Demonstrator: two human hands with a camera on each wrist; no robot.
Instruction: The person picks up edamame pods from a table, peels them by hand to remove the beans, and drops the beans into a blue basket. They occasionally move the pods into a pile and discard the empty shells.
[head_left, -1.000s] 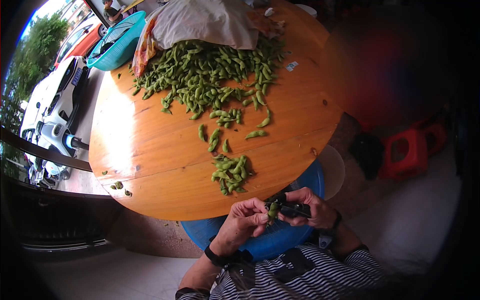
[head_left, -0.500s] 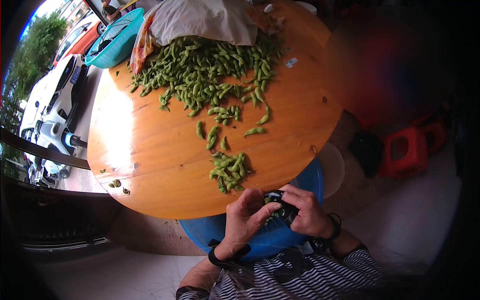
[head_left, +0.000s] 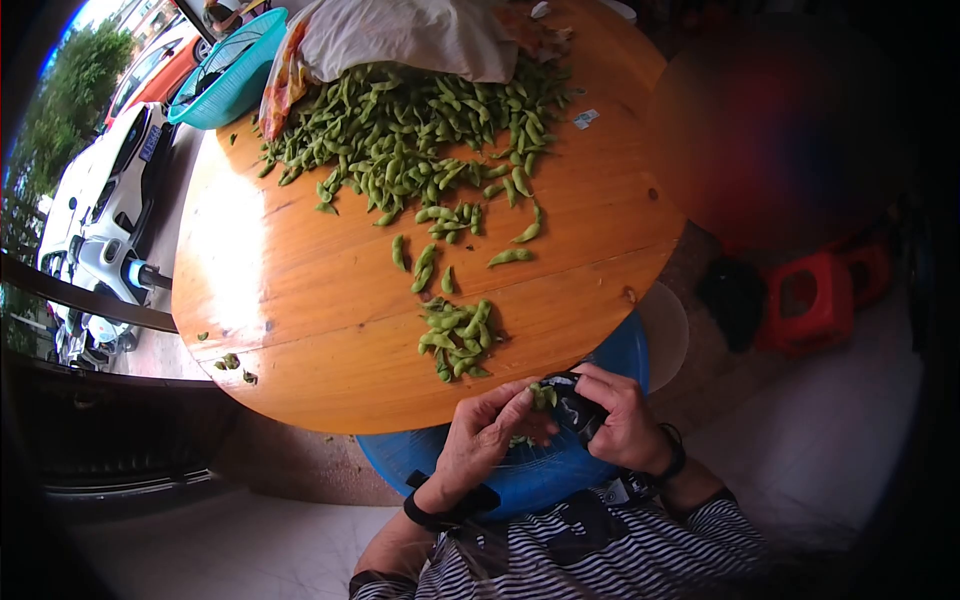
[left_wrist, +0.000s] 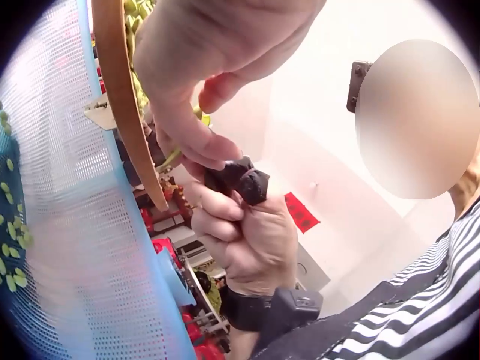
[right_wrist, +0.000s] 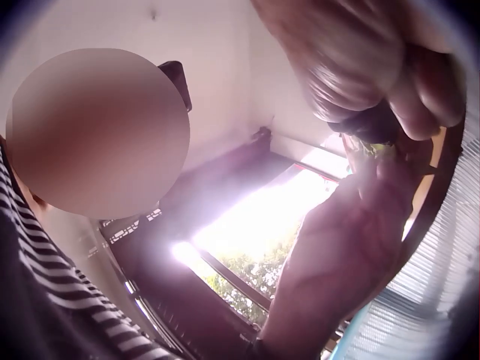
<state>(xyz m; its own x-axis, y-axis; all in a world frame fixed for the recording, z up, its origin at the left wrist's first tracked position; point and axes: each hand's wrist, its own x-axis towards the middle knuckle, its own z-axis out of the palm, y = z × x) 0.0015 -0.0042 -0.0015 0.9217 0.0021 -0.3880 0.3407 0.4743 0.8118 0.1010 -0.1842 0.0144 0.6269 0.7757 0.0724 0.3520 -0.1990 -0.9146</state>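
Pinching a pod (head_left: 543, 396), the left hand (head_left: 482, 437) adjoins the right hand (head_left: 627, 426), gripping a black object (head_left: 579, 413); car plate (head_left: 150, 143) illegible.

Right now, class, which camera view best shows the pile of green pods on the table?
The head view: it looks down on the pile, partly under a cloth. The left wrist view catches only a sliver beyond the table edge; the right wrist view shows none.

Red stool (head_left: 808, 305) on the right; white car (head_left: 105, 215) outside, left.
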